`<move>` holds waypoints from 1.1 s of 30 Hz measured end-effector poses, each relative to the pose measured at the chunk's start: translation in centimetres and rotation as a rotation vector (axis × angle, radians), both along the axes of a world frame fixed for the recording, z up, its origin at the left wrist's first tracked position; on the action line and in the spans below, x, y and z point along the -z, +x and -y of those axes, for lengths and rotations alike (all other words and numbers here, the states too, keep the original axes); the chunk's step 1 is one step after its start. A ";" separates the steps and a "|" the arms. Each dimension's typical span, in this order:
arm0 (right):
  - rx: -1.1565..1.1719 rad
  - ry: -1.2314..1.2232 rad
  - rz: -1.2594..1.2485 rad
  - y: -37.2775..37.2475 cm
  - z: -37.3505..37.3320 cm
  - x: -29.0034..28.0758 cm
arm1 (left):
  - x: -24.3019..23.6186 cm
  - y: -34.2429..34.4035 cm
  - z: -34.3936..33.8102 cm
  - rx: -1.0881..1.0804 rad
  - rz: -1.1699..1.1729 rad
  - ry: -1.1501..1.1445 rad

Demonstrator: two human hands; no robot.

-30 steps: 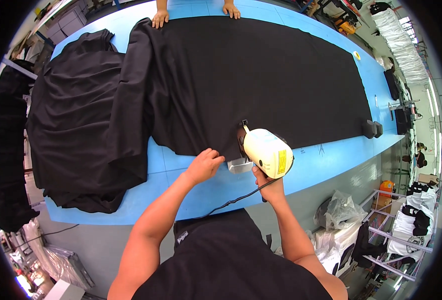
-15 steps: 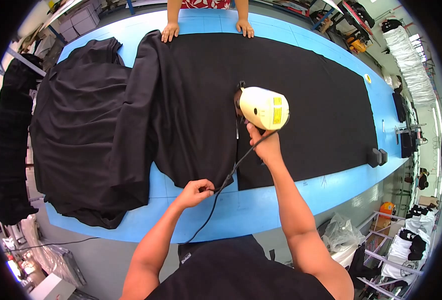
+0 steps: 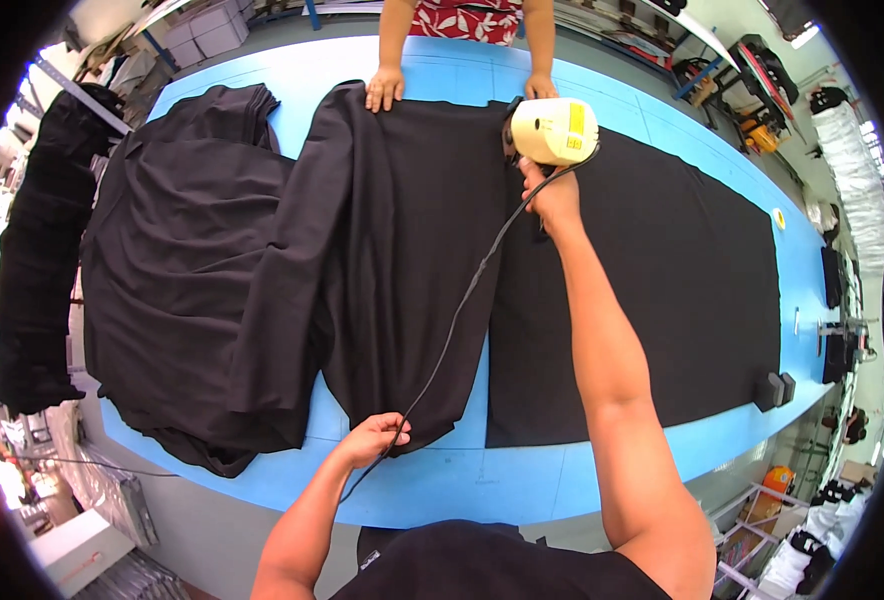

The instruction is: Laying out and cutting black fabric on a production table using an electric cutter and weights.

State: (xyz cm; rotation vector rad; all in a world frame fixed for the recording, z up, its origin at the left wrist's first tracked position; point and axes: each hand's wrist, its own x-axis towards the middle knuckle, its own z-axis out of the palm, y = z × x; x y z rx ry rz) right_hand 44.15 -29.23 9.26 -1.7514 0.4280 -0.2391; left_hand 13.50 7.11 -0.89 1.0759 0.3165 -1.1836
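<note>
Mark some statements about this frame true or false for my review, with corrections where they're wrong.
1. The right hand holds an electric fabric cutter. True.
2. Bare blue tabletop shows between the left fabric section and the right fabric section toward the near side. True.
3. The left hand rests on the cutter's housing. False: it is at the near edge of the left fabric section.
4. The co-worker's hands are at the near side of the table. False: they are at the far side.
5. The cutter's power cord is bright orange. False: it is black.
</note>
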 end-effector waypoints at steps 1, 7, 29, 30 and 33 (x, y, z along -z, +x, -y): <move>-0.015 -0.006 0.024 1.7 1.2 0.6 | 0.3 0.0 0.1 -0.007 0.003 0.001; 0.016 -0.092 0.025 10.7 -0.1 1.6 | 0.0 -0.3 -1.3 0.024 0.006 0.047; -0.312 0.027 -0.020 -38.4 -9.8 -8.8 | 0.6 -30.3 -18.8 0.668 0.327 0.757; -0.362 0.064 -0.041 -41.4 -11.2 -8.7 | 1.9 -32.0 -19.8 0.616 0.404 0.839; -0.516 0.166 -0.165 -48.2 -15.8 -7.8 | 5.6 -35.5 -22.7 0.478 0.583 1.036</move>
